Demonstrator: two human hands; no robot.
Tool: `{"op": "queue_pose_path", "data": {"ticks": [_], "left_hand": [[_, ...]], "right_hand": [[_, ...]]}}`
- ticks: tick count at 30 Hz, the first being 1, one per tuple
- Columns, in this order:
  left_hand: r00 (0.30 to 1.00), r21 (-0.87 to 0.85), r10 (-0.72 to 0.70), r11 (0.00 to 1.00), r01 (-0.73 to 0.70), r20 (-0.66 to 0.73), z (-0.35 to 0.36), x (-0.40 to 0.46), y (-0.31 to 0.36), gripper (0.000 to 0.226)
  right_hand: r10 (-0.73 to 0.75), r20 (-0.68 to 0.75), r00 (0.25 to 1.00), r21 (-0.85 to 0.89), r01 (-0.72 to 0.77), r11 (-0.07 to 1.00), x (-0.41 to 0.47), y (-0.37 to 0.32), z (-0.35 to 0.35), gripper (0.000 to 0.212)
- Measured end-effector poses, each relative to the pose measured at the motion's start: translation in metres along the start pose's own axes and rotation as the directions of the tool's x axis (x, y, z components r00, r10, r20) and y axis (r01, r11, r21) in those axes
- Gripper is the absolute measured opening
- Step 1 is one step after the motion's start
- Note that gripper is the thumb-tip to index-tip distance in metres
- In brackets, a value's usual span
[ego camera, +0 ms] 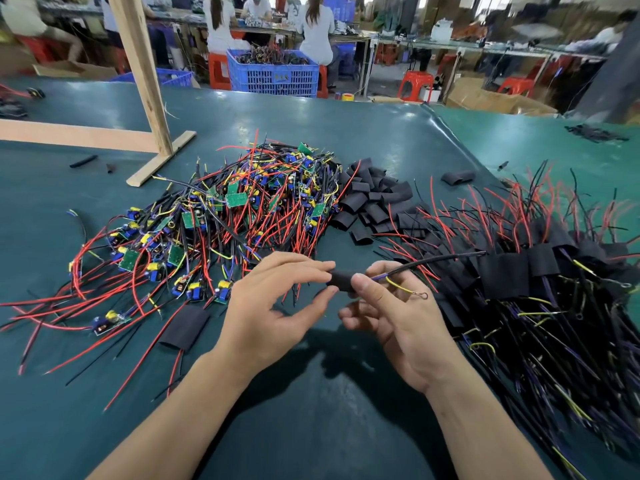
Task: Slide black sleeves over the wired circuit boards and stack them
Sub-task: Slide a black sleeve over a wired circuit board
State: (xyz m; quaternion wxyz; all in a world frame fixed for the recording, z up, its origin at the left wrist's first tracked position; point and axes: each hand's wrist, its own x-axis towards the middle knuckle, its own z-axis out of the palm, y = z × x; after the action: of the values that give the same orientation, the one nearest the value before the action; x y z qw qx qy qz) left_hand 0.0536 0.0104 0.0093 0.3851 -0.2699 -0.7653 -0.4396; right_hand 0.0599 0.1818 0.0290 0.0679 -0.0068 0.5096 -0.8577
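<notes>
just above the green bench [311, 427], both hands hold one black sleeve [341, 279] between them. left hand [273, 320] pinches the sleeve's left end with thumb and forefinger, its other fingers loosely spread. right hand [394, 320] grips the right end, thumb on top, with a black lead [433, 260] and a yellow ring-tipped wire [408, 289] coming out past it. unsleeved circuit boards [221, 220] lie heaped to the left, loose sleeves [374, 202] behind, and the sleeved stack [540, 289] to the right.
</notes>
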Motion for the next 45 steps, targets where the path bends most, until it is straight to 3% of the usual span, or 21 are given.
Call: {"op": "queue_pose_path", "data": {"ticks": [7, 11, 14, 18, 24, 26, 29, 32, 35, 37, 42, 45], "left_hand": [[0.994, 0.019, -0.089, 0.996, 0.09, -0.063, 0.009, -0.003, -0.001, 0.022], [0.921, -0.226, -0.38, 0.908, 0.353, -0.088, 0.015, -0.005, 0.004, 0.036], [0.859, -0.435, -0.511, 0.779, 0.452, -0.023, 0.019, -0.005, 0.007, 0.037], [0.85, -0.442, -0.525, 0.751, 0.489, 0.048, 0.022, -0.006, 0.01, 0.036], [0.825, -0.486, -0.563, 0.71, 0.511, 0.044, 0.021, -0.003, 0.012, 0.031], [0.822, -0.492, -0.568, 0.706, 0.509, 0.035, 0.019, -0.001, 0.012, 0.03], [0.823, -0.505, -0.567, 0.703, 0.5, 0.024, 0.018, 0.0, 0.01, 0.025], [0.817, -0.532, -0.572, 0.67, 0.518, 0.075, 0.02, -0.001, 0.01, 0.02], [0.795, -0.588, -0.599, 0.609, 0.532, 0.097, 0.021, -0.001, 0.011, 0.017], [0.781, -0.61, -0.616, 0.583, 0.537, 0.099, 0.02, -0.001, 0.012, 0.022], [0.731, -0.628, -0.668, 0.511, 0.586, 0.139, 0.02, -0.002, 0.011, 0.024], [0.766, -0.574, -0.621, 0.57, 0.587, 0.166, 0.021, -0.002, 0.011, 0.023]], "right_hand": [[-0.273, -0.078, 0.959, -0.247, 0.246, 0.937, 0.001, 0.008, 0.001, 0.032], [-0.347, -0.044, 0.937, -0.391, 0.304, 0.869, 0.0, 0.012, 0.005, 0.025], [-0.334, -0.084, 0.939, -0.394, 0.277, 0.877, 0.002, 0.018, 0.006, 0.023], [-0.29, -0.148, 0.946, -0.282, 0.24, 0.929, 0.005, 0.018, 0.004, 0.019], [-0.195, -0.024, 0.981, -0.216, 0.185, 0.959, 0.0, 0.019, 0.008, 0.014], [-0.151, 0.013, 0.988, -0.211, 0.15, 0.966, -0.002, 0.021, 0.011, 0.028], [-0.18, -0.036, 0.983, -0.242, 0.166, 0.956, -0.002, 0.02, 0.013, 0.037], [-0.269, -0.119, 0.956, -0.278, 0.228, 0.933, 0.0, 0.015, 0.009, 0.027], [-0.327, -0.101, 0.94, -0.289, 0.287, 0.913, -0.002, 0.013, 0.006, 0.023], [-0.328, -0.091, 0.94, -0.287, 0.291, 0.913, -0.003, 0.013, 0.008, 0.019], [-0.272, -0.081, 0.959, -0.311, 0.235, 0.921, -0.003, 0.015, 0.011, 0.036], [-0.206, -0.038, 0.978, -0.289, 0.187, 0.939, -0.003, 0.016, 0.012, 0.029]]}}
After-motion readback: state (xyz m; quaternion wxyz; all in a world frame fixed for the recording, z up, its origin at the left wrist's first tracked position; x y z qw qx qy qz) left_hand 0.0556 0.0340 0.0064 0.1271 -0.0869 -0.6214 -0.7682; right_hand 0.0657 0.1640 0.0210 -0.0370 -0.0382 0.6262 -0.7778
